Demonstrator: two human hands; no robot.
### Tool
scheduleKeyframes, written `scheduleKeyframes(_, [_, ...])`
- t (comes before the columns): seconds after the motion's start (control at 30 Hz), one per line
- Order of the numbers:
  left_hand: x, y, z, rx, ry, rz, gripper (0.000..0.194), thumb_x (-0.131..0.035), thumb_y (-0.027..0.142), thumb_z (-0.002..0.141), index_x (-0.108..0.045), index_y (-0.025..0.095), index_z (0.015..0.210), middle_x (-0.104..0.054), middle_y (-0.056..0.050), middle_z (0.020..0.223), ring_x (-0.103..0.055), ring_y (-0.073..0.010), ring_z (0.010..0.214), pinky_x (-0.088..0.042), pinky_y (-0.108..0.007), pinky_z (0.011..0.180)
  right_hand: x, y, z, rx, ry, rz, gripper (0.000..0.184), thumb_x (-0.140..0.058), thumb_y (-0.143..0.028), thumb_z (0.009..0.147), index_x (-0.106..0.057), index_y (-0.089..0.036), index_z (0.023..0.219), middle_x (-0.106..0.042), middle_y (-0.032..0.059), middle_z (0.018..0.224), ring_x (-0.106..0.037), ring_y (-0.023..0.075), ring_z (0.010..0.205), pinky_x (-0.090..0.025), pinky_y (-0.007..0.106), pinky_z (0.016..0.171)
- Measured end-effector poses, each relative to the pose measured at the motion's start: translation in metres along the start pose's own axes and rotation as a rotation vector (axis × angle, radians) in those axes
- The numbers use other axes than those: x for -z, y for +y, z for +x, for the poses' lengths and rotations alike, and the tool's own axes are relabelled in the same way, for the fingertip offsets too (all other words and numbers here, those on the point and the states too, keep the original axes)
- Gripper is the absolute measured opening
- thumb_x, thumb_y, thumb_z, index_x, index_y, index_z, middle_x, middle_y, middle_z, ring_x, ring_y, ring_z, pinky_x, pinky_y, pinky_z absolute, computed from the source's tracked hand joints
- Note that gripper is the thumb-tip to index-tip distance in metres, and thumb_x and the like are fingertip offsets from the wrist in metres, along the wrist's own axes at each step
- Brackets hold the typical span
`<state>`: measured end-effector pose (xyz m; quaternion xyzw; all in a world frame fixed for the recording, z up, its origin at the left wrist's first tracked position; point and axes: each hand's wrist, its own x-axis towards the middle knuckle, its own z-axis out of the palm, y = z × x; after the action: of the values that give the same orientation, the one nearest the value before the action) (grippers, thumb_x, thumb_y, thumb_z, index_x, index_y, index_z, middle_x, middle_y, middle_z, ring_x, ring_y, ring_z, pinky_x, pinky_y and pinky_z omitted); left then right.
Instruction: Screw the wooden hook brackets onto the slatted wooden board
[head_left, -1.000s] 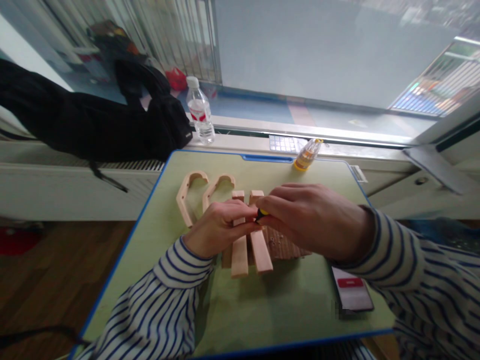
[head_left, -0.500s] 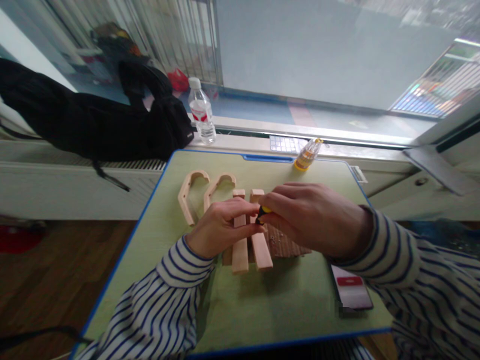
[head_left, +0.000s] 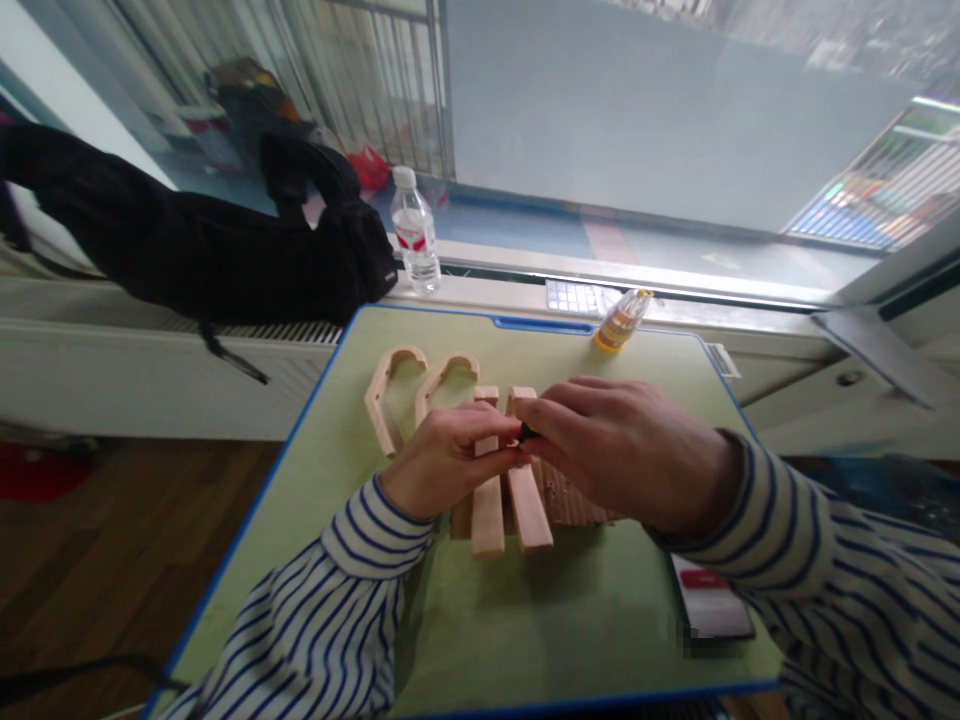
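Left hand [head_left: 442, 452]: thumb and forefinger drawn close at the end of a small dark tool [head_left: 528, 432]; whether they clamp anything, cannot tell. Right hand [head_left: 622, 445]: fingers closed on that tool, which is mostly hidden. The hands meet above the right wooden strip [head_left: 530, 515]; the left wooden strip [head_left: 488, 515] lies beside it, both over a brown ridged board [head_left: 577, 502], mid-worktop [head_left: 585, 620]. Change: yellow on the tool, visible half a second ago, now covered by right fingers; placement otherwise alike. Reading: tool probably turned or regripped in place, same step continuing. Also: curved wooden pieces [head_left: 380, 425], far left; phone [head_left: 712, 605], near right.
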<state>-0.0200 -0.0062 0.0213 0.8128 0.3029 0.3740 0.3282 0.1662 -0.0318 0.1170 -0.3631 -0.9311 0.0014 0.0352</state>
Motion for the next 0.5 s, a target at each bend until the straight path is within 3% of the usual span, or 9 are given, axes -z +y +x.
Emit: scheduleKeyframes(0.5, [0.0032,0.0018,0.0032,-0.036,-0.047,-0.036,0.016,-0.059,0.026,0.083,-0.065,0.014,0.076,-0.059,-0.002,0.068,-0.054,-0.0122,0.067,-0.045,-0.024,0.066,-0.0088,-0.0039,-0.0039,0.028,0.038,-0.065,0.015,-0.040,-0.024,0.092,-0.052,-0.016,0.094,-0.055,0.0020,0.082,-0.043,0.0148,0.070,-0.034,0.029,0.063])
